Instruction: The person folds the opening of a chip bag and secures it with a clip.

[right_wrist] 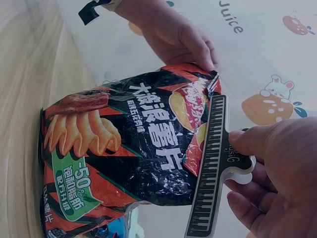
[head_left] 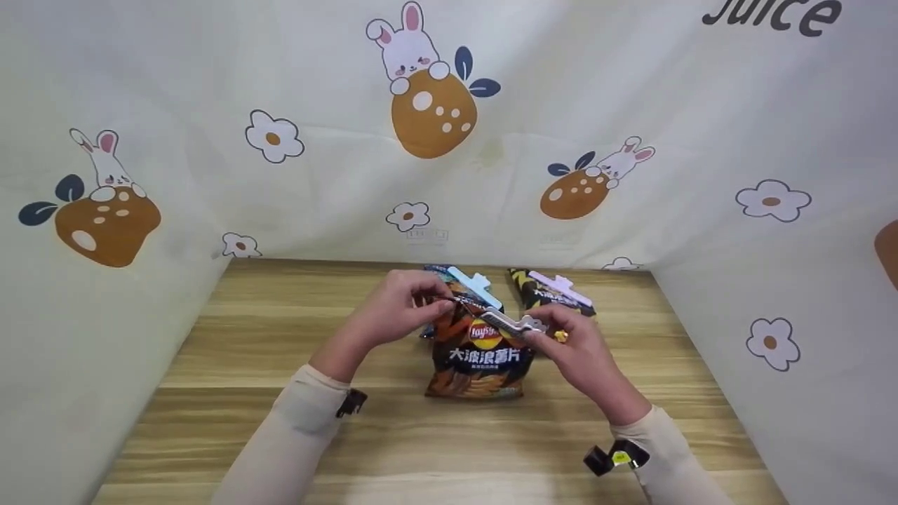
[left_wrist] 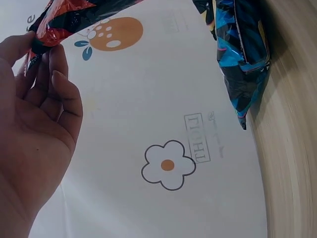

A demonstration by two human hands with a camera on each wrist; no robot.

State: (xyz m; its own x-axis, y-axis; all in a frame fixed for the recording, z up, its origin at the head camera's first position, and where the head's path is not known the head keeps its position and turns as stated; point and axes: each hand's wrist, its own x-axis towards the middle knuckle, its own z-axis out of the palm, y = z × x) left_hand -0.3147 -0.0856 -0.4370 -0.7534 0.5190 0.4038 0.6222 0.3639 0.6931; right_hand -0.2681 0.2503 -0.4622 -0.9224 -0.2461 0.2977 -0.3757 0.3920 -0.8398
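Observation:
A red and black potato chip bag (head_left: 484, 361) stands upright on the table between the hands. The left hand (head_left: 407, 308) pinches its top left corner; in the left wrist view the thumb and fingers of that hand (left_wrist: 44, 109) close on the bag's edge. The right hand (head_left: 575, 347) grips the handles of a bag clip (head_left: 505, 322) by thumb and fingers. Seen from the right wrist, the black clip (right_wrist: 210, 158) has a piano-key print and lies along the bag's folded top edge. Whether its jaws bite the bag cannot be told.
Behind stand a blue chip bag (left_wrist: 242, 44) with a light blue clip (head_left: 477, 286) and a black and yellow bag (head_left: 523, 284) with a lilac clip (head_left: 561, 287). A printed cloth (head_left: 316, 189) walls the wooden table (head_left: 280, 337) at the back and sides.

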